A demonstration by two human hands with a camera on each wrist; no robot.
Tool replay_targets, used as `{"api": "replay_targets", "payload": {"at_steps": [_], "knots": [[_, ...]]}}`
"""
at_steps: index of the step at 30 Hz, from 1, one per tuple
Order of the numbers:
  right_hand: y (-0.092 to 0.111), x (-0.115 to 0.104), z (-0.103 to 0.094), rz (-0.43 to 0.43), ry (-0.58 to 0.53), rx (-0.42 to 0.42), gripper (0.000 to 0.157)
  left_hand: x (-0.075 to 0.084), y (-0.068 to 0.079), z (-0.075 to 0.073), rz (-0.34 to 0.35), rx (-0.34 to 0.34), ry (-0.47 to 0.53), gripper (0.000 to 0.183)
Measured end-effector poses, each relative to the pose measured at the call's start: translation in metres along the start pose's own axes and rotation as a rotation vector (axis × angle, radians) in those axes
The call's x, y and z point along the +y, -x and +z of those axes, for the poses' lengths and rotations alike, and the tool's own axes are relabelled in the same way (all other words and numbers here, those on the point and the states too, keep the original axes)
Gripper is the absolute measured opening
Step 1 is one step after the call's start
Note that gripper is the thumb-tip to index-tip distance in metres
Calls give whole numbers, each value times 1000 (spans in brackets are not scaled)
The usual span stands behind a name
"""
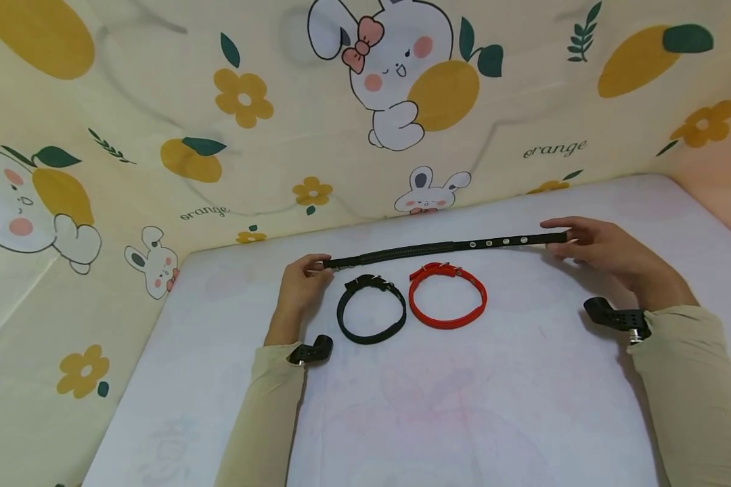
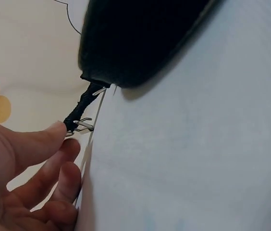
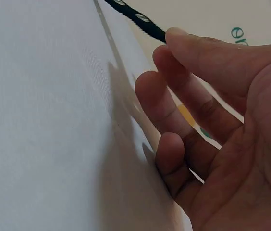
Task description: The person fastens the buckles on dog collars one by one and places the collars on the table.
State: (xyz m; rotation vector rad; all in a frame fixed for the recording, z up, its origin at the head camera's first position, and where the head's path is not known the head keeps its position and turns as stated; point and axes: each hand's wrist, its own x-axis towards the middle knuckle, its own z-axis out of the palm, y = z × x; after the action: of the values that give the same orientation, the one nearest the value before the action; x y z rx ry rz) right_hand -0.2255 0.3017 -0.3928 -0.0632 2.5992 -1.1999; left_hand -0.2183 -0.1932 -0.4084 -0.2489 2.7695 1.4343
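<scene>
A black buckle collar (image 1: 411,251) is stretched out straight between the two hands, above the back part of the table. My left hand (image 1: 301,287) pinches its buckle end between thumb and fingers; the metal buckle (image 2: 83,126) shows in the left wrist view. At the other end, past a row of metal eyelets, my right hand (image 1: 609,253) pinches the strap tip (image 3: 158,33) between thumb and index finger, its other fingers loosely bent. Closer to me, a second black collar (image 1: 371,338) and a red collar (image 1: 447,323) lie side by side on the table, each fastened into a loop.
The white table (image 1: 463,412) runs back to a cream cloth wall (image 1: 268,155) printed with rabbits and oranges. Each wrist carries a black camera, the left camera (image 1: 317,350) and the right camera (image 1: 612,316). A large dark shape (image 2: 135,38) covers the top of the left wrist view.
</scene>
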Motion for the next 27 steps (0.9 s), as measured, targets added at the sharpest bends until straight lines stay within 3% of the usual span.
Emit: {"api": "replay_targets", "payload": {"at_steps": [8, 21, 27], "knots": [[1, -1, 2, -7, -82, 15, 62, 1, -1, -2, -31, -19, 71, 31], [-1, -1, 0, 9, -104, 11, 54, -2, -3, -4, -102, -12, 139, 35], [-2, -2, 2, 7, -117, -2, 58, -6, -7, -7, -154, 5, 293, 35]]}}
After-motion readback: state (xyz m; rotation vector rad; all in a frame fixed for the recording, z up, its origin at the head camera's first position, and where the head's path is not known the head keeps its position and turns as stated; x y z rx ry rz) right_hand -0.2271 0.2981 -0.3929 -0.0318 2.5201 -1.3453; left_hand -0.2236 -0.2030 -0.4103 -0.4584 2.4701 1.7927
